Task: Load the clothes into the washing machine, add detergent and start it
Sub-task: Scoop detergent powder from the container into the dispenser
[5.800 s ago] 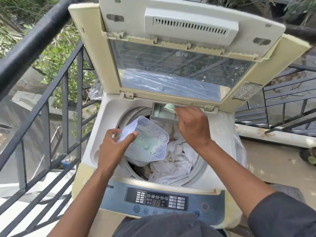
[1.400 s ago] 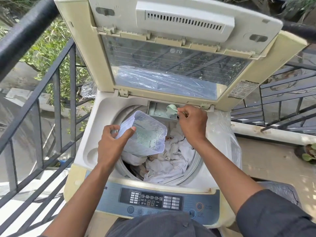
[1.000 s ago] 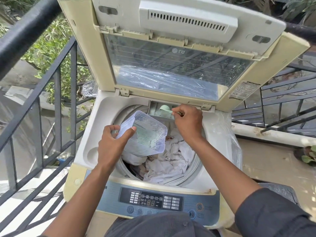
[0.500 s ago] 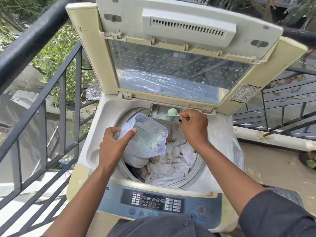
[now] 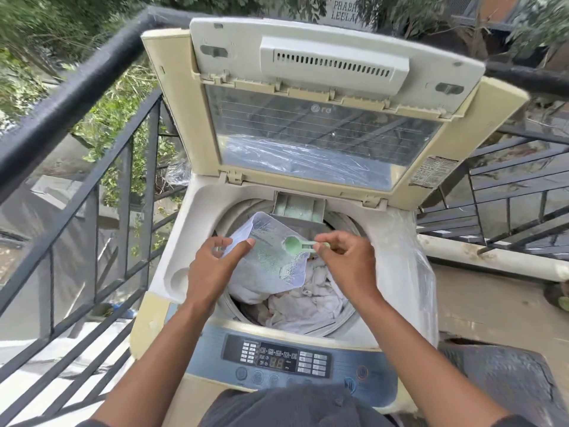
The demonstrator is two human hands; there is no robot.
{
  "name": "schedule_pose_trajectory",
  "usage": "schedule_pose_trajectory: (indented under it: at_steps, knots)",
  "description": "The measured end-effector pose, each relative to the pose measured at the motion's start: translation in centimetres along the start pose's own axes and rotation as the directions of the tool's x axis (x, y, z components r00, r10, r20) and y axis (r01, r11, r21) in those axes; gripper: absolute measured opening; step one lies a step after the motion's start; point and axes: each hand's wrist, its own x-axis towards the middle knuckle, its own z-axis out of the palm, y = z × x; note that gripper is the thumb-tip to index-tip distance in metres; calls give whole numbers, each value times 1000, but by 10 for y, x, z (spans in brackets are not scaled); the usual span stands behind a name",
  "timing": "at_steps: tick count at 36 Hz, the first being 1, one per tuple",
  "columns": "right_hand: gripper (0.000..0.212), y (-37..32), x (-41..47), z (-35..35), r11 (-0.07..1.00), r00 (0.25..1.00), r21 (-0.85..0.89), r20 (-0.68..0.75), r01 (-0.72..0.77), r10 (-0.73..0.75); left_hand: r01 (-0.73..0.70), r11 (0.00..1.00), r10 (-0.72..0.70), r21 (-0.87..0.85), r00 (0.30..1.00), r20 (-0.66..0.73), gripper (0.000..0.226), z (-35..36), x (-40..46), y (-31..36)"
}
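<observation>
My left hand (image 5: 212, 266) grips the clear detergent tub (image 5: 271, 251), tilted over the drum's rear edge. My right hand (image 5: 348, 257) pinches the green scoop (image 5: 297, 245) over it to refill.

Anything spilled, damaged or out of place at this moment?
Green residue smears the detergent drawer. Nothing else stands out: left hand holds the detergent tub, right hand the green scoop.

The washing machine (image 5: 172, 306) is yellowed cream, its control panel (image 5: 308, 362) blue with a black display. The clothes (image 5: 308, 306) are white. The scoop (image 5: 292, 245) is pale green, the detergent container (image 5: 271, 251) translucent with green-speckled powder. The railing (image 5: 92, 143) is black.
</observation>
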Motion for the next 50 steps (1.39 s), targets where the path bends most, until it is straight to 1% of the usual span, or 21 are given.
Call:
schedule_pose_trajectory:
  at_steps: [3,5,7,12,14,17,20,22,24,28,30,32,34,36,38,40,42,44,46,48,50]
  knots:
    - [13,-5,-11,9,988,992,-122,102,89,-77,-10,1000,10,-19,1000,18,75,2,-6,-2]
    - [9,-9,-16,16,978,975,-166,205,126,-90,-12,999,13,-47,1000,26,70,4,-12,-3]
    - [7,-12,-20,22,961,955,-216,274,173,-110,-21,996,24,-84,999,38,66,6,-19,-2]
    - [10,-21,-28,18,902,915,-325,373,283,-153,-25,982,40,-185,996,82,38,6,-31,0]
    - [13,-22,-30,12,908,911,-279,358,312,-203,-7,976,29,-219,995,99,41,5,-34,1]
    - [18,-18,-32,2,895,907,-212,249,392,-338,-12,970,36,-242,995,95,50,4,-40,2]
    - [28,-16,-34,-11,883,906,-208,153,420,-395,-21,967,43,-252,996,84,52,6,-45,2]
    - [38,-14,-35,-22,886,914,-224,131,405,-385,-14,964,37,-265,996,81,52,8,-48,3]
    - [51,-11,-36,-31,910,934,-219,152,351,-323,-11,958,35,-286,996,79,49,11,-52,5]
    - [67,-1,-46,-48,983,970,-89,197,162,-142,-12,944,46,-329,994,96,50,20,-59,12]
    - [78,2,-51,-56,995,969,-26,231,94,-85,-6,938,50,-348,992,116,40,27,-63,19]
    - [85,5,-55,-64,998,952,36,297,60,-68,-3,936,59,-353,987,149,27,36,-67,26]
    - [87,6,-60,-72,996,944,84,323,38,-64,9,943,59,-332,980,192,25,46,-70,32]
    - [90,9,-64,-82,994,961,106,270,39,-66,-4,954,73,-300,974,217,33,58,-74,38]
    - [86,11,-67,-93,995,976,92,208,41,-59,-26,959,94,-283,969,228,38,72,-79,47]
    - [82,12,-71,-108,996,982,90,182,29,-45,-47,955,121,-292,962,243,25,89,-87,56]
    - [92,15,-74,-122,997,985,77,167,30,-43,-63,953,147,-296,952,269,16,106,-96,66]
    - [112,19,-75,-138,998,989,55,145,19,-27,-90,959,170,-270,942,290,26,124,-104,73]
    - [124,25,-76,-156,999,995,26,98,23,-25,-139,966,205,-218,925,319,35,142,-114,81]
    - [126,33,-76,-176,1000,999,-4,34,28,-28,-207,966,249,-156,910,333,41,163,-122,86]
    - [124,41,-78,-199,1000,999,-5,-36,19,-20,-310,944,330,-112,876,351,44,185,-130,91]
